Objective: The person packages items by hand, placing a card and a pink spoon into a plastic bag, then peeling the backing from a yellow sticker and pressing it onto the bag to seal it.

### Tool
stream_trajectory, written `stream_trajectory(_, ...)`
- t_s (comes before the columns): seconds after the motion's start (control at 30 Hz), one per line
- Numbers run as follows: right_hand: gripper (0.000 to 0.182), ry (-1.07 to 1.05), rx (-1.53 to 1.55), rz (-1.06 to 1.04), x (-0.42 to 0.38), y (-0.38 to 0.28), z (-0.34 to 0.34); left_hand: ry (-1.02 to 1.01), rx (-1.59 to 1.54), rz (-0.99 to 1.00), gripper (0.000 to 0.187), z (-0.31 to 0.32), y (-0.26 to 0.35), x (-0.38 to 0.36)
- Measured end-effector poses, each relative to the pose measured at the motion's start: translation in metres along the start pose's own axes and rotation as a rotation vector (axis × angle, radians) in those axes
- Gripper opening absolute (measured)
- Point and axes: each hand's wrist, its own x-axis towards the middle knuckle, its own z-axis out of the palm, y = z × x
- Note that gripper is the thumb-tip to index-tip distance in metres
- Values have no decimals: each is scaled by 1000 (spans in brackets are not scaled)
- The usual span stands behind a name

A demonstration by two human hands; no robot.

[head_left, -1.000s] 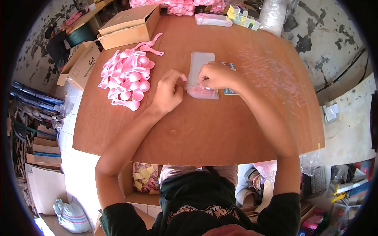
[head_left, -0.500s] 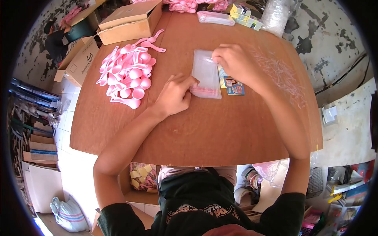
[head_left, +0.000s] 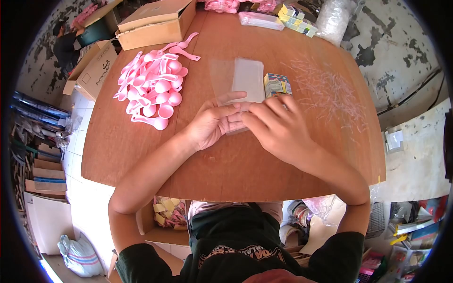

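A clear plastic bag (head_left: pixel 222 78) is held at its lower end between my hands, its upper part spreading left. My left hand (head_left: pixel 212 120) has its palm turned up, with thumb and fingers around the bag's end. The fingers of my right hand (head_left: pixel 276 118) are pinched at the same end. Behind them lies a stack of clear bags (head_left: pixel 248 75). Small printed cards (head_left: pixel 277 86) lie just right of the stack, partly hidden by my right fingers. Pink plastic scoops (head_left: pixel 155 85) form a heap to the left.
Thin clear strips (head_left: pixel 330 92) are scattered on the right of the table (head_left: pixel 212 170). A cardboard box (head_left: pixel 153 23), a pink packet (head_left: pixel 261 20), small boxes (head_left: pixel 297 20) and a plastic roll (head_left: pixel 335 21) line the far edge. Another person (head_left: pixel 66 47) is at the far left.
A clear bag has come off the stack into my hands. Both hands have moved together nearer the table's front, and my right hand has come down from the stack's top.
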Motion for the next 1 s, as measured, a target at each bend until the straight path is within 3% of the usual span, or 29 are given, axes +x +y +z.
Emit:
stream_trajectory(0.03,16,97,92,29,-2,3,0,36,-4,-1,43,-4,-3,1)
stream_trajectory(0.1,15,59,132,99,-12,16,-7,64,-52,2,44,-10,-5,4)
stream_trajectory(0.17,19,-137,335,422,-28,35,-3,118,26,-23,47,-15,-5,6)
stream_trajectory(0.27,27,-300,413,478,-47,52,-4,138,87,-23,53,-18,-4,8)
stream_trajectory(0.5,23,-274,537,506,-64,62,9,125,95,-22,60,-17,-3,9)
stream_trajectory(0.6,17,-202,516,472,-67,61,9,147,85,-37,59,-15,-1,8)
stream_trajectory(0.7,14,-203,499,585,-62,53,1,134,36,-45,58,-14,-2,8)
stream_trajectory(0.77,9,-152,291,505,-60,49,-3,153,70,-37,59,-12,-2,8)
stream_trajectory(0.9,6,-99,391,505,-68,53,4,168,72,-22,61,-15,-6,8)
stream_trajectory(0.97,7,-105,518,521,-68,55,0,189,89,34,41,-11,-6,6)
stream_trajectory(1.0,7,-106,519,518,-67,55,-4,191,88,36,41,-12,-5,6)
